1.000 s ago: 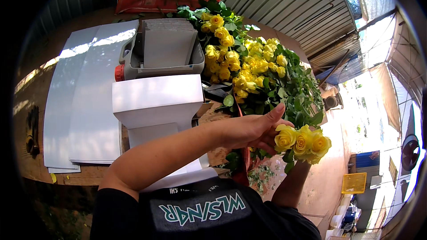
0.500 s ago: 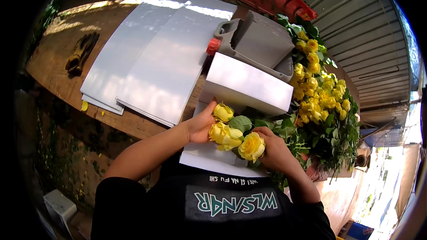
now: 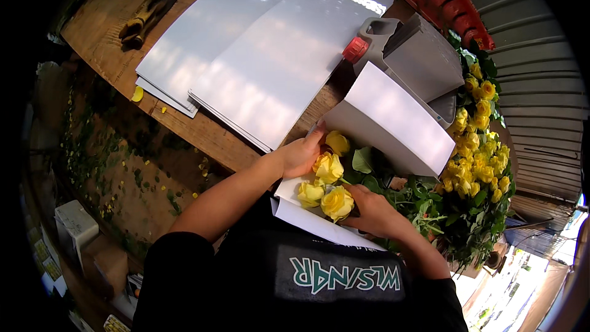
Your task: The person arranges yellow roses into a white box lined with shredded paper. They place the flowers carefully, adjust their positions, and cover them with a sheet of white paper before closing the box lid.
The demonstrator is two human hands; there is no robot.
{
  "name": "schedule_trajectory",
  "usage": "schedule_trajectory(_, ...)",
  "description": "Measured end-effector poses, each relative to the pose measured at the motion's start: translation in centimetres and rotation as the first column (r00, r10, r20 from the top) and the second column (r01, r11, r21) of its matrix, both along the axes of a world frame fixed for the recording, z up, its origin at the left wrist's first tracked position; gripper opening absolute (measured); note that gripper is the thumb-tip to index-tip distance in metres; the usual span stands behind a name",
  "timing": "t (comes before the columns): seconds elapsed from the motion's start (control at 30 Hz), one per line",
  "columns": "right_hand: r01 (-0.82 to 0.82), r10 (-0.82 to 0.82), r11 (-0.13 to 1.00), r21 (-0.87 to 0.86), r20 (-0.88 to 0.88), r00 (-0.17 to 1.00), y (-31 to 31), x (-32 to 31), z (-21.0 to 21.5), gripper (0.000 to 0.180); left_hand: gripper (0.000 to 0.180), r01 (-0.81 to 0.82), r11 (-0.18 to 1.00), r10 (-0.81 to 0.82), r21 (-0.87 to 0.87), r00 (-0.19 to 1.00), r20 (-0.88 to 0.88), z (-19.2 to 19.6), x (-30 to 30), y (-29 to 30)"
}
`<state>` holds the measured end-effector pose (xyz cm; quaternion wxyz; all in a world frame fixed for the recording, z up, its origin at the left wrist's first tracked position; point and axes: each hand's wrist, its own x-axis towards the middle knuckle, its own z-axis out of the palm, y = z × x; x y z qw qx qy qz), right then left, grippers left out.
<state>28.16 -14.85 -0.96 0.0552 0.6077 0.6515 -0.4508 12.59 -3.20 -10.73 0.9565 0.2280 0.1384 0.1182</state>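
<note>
Several yellow roses lie with their leafy stems in a folded white sheet of card at my front. My left hand rests against the rose heads from the left, its upper finger stretched toward the raised white flap. Part of that hand is hidden behind the blooms. My right hand is closed at the nearest rose, its fingers around the stem just below the head. Green leaves fill the fold between the flap and my right hand.
Large white sheets are stacked on the wooden table, with dark gloves to their left. Behind the flap stand a grey jug with a red cap and a grey box. A heap of yellow roses lies at right.
The view has shifted, so the table sits higher and further right. The right hand has drawn the nearest roses slightly toward me, and the rose heads are spread further apart.
</note>
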Motion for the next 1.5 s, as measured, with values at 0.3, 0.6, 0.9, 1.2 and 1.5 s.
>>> schedule_trajectory(0.3, 0.359, -0.385, 0.869, 0.341, 0.007, 0.923, -0.9, 2.8, 7.2, 0.009, 0.026, 0.237, 0.329, 0.39, 0.914, 0.848, -0.36, 2.3, -5.2, -0.6)
schedule_trajectory(0.6, 0.009, -0.017, 0.984, 0.179, 0.039, 0.999, -0.2, 0.5, -1.4, 0.024, 0.034, 0.242, -0.199, 0.022, 0.95, 0.97, -0.242, 0.4, -5.8, -0.8)
schedule_trajectory(0.9, 0.281, -0.274, 0.956, 0.081, -0.082, 0.958, -1.9, -0.5, -4.0, 0.022, 0.033, 0.361, 0.108, 0.059, 0.926, 0.928, -0.368, 1.9, -6.7, -0.3)
schedule_trajectory(1.2, 0.207, -0.203, 0.977, 0.041, -0.081, 0.976, -2.2, -0.3, -4.2, 0.023, 0.025, 0.531, 0.27, -0.113, 0.803, 0.846, -0.521, 0.9, -6.1, -0.9)
schedule_trajectory(1.5, 0.356, -0.292, 0.905, 0.232, -0.269, 0.918, -1.3, 1.5, 3.1, 0.008, 0.021, 0.464, 0.314, -0.064, 0.828, 0.881, -0.469, 0.0, -6.6, -1.7)
